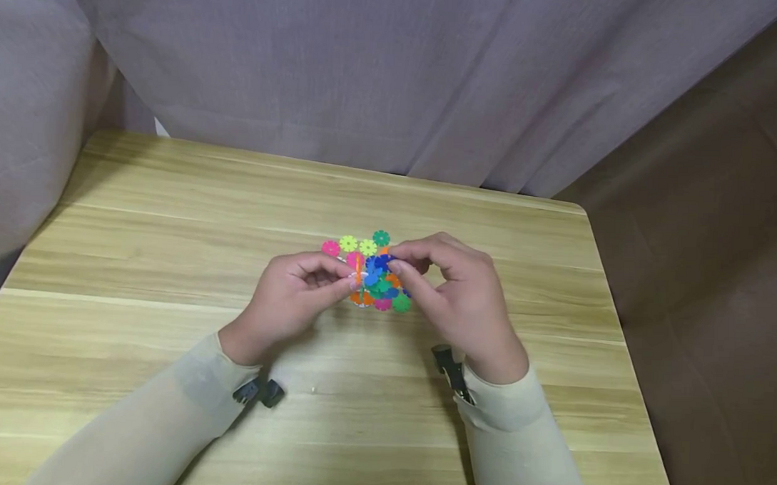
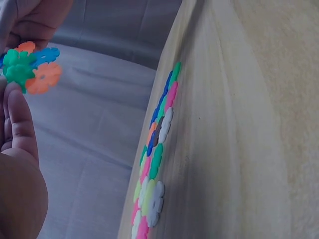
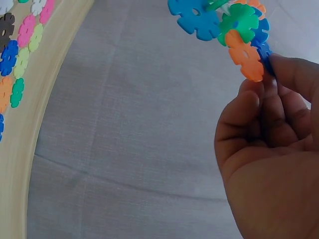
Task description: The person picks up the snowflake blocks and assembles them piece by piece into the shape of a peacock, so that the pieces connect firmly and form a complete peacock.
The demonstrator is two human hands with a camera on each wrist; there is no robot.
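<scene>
A small cluster of joined plastic snowflake discs (image 1: 374, 272), in blue, green and orange, is held above the table between both hands. My left hand (image 1: 347, 278) pinches its left side at an orange disc. My right hand (image 1: 402, 264) pinches its right side. In the right wrist view the cluster (image 3: 230, 24) sticks up from my curled fingers (image 3: 271, 74), which grip a blue and an orange disc. The left wrist view shows the cluster (image 2: 30, 67) above my left fingers (image 2: 19, 124). Loose discs (image 1: 356, 245) lie flat on the table under and behind the hands.
The wooden table (image 1: 169, 263) stands against grey curtains (image 1: 369, 70). A row of loose coloured discs (image 2: 157, 149) lies flat on its top, seen also in the right wrist view as loose discs (image 3: 20, 50). A brown floor (image 1: 715, 282) lies to the right.
</scene>
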